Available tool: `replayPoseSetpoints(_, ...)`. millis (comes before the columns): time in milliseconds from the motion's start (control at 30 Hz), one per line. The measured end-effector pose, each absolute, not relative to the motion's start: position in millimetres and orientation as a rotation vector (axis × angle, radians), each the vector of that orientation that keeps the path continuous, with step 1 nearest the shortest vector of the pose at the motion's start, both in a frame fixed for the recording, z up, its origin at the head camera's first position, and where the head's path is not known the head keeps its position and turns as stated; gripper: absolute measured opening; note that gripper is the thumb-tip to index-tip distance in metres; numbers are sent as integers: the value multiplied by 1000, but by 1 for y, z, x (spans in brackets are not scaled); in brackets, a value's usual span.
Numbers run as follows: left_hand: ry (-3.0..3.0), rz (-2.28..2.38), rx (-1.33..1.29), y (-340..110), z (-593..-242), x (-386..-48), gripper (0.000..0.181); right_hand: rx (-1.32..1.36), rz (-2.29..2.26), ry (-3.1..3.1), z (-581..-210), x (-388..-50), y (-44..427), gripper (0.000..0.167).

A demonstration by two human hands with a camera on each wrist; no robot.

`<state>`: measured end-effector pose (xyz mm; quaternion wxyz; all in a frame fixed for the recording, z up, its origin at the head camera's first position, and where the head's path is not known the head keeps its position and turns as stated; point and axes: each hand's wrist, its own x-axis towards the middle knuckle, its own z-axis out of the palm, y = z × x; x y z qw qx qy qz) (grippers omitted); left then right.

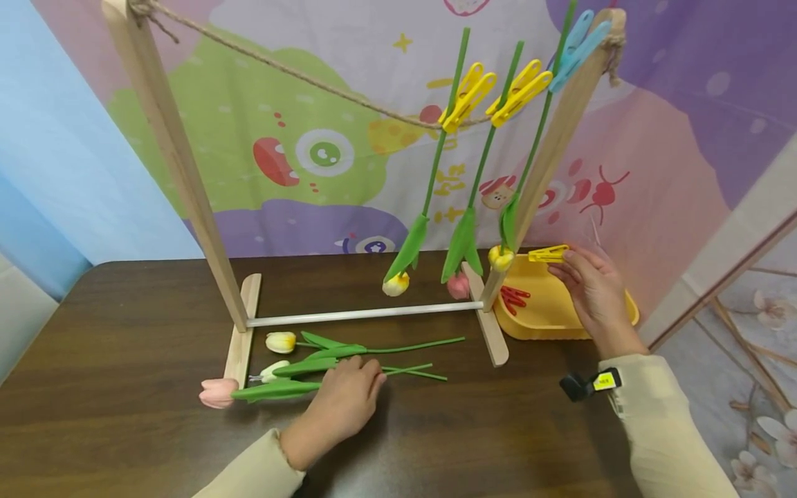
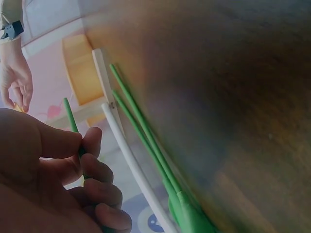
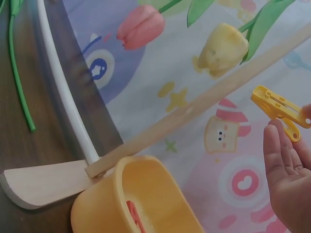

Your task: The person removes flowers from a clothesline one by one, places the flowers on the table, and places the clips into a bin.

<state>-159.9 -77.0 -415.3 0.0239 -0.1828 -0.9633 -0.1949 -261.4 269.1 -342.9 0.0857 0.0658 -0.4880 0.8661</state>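
Note:
My left hand [image 1: 345, 398] is over the tulips on the table; in the left wrist view its thumb and fingers pinch a green stem [image 2: 71, 115]. Which flower that stem belongs to is hidden by the hand. A yellow tulip [image 1: 281, 342], a white tulip [image 1: 274, 372] and a pink tulip [image 1: 218, 393] lie there, heads to the left. Above the yellow tray [image 1: 630, 311], my right hand [image 1: 594, 290] pinches a yellow clothespin [image 1: 548, 254], also visible in the right wrist view [image 3: 279, 109].
A wooden frame [image 1: 177, 159] with a white bar [image 1: 367, 314] stands behind the loose tulips. From its rope [image 1: 280, 67], tulips hang head down at the right, by yellow clips [image 1: 468, 100] and a blue clip [image 1: 579, 52]. Red clips [image 1: 514, 299] lie in the tray.

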Motion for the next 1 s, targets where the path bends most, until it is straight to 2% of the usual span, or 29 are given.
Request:
replayPoseSetpoints(400, -2999, -630, -551, -73, -424, -161, 16, 60, 2590, -1458, -357, -266, 282, 11)
replayPoseSetpoints(1000, -3025, -616, -523, -69, -434, -164, 17, 20, 2620, -1492, -371, -270, 287, 13)
